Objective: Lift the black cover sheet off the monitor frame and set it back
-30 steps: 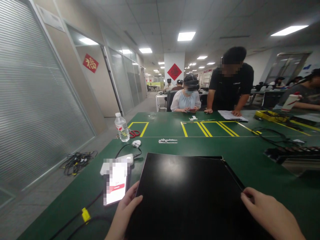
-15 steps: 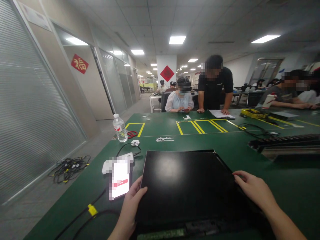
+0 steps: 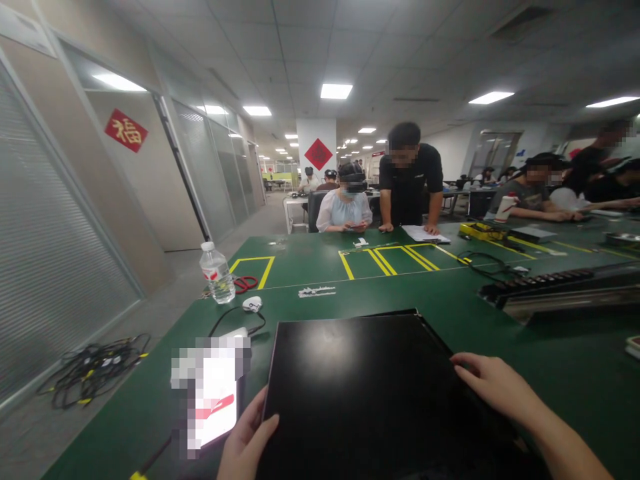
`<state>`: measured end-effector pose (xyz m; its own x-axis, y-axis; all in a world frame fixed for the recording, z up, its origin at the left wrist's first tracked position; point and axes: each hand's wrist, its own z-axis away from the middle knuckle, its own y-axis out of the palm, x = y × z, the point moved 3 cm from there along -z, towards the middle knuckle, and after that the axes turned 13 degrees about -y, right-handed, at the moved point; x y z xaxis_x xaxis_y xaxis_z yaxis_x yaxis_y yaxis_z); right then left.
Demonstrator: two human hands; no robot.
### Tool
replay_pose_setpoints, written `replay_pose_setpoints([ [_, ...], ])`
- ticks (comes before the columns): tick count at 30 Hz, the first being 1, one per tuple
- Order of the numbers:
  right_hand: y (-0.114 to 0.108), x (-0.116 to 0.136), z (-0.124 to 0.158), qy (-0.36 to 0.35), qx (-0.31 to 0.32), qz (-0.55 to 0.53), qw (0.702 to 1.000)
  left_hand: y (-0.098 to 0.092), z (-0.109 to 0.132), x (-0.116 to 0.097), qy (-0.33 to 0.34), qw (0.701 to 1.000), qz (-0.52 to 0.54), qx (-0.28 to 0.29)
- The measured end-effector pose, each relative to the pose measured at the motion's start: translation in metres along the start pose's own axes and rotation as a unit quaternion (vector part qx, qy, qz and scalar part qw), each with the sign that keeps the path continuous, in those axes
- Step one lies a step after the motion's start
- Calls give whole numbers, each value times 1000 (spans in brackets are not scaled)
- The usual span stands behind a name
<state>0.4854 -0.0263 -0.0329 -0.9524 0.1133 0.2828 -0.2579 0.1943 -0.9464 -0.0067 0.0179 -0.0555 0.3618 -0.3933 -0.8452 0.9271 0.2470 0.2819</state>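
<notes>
A flat black display panel (image 3: 350, 393) with a glossy light reflection lies low in front of me. A black frame edge (image 3: 425, 327) shows behind its back right corner. My left hand (image 3: 250, 433) grips the panel's left edge, thumb on top and fingers at the side. At the right edge, my right hand (image 3: 493, 383) is closed with thumb and index finger on the rim; its other fingers are partly hidden. The panel's near edge is out of view. Close to my left hand is a lit phone (image 3: 217, 397), partly blurred out.
A water bottle (image 3: 218, 273), red-handled scissors (image 3: 245, 285) and a white plug (image 3: 252, 304) stand or lie on the green table (image 3: 280, 303) at left. A long black-and-metal part (image 3: 555, 293) lies right. Across the table, one person sits and another leans over papers (image 3: 425, 234).
My view has turned slightly, so the surroundings sit farther left and lower. The green circuit strip at the panel's near edge has left the picture. Both hands keep their hold.
</notes>
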Motion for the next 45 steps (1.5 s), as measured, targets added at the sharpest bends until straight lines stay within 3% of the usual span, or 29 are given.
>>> replay_pose_setpoints([
  [4, 1, 16, 3, 5, 97, -8, 995, 0, 5, -5, 1, 1000, -13, -16],
  [10, -11, 36, -10, -15, 126, 53, 991, 3, 14, -12, -44, 999, -7, -12],
  [15, -15, 19, -28, -34, 90, 12, 995, 7, 17, -19, -50, 998, -36, 5],
  [23, -10, -13, -23, -13, 46, -115, 992, 20, 8, -45, -80, 982, -173, 1],
  [28, -11, -10, -24, 9, 9, -104, 995, 21, 2, -54, -14, 964, -265, 4],
  [34, -10, -14, -23, 40, 17, -104, 994, 16, 10, -43, 6, 973, -228, 38],
  [39, -6, -27, -25, 34, -7, -112, 993, 20, 8, -37, -3, 984, -170, 62],
  [45, -2, -34, -16, 78, -11, -144, 986, 15, 3, -27, -38, 989, -123, 77],
])
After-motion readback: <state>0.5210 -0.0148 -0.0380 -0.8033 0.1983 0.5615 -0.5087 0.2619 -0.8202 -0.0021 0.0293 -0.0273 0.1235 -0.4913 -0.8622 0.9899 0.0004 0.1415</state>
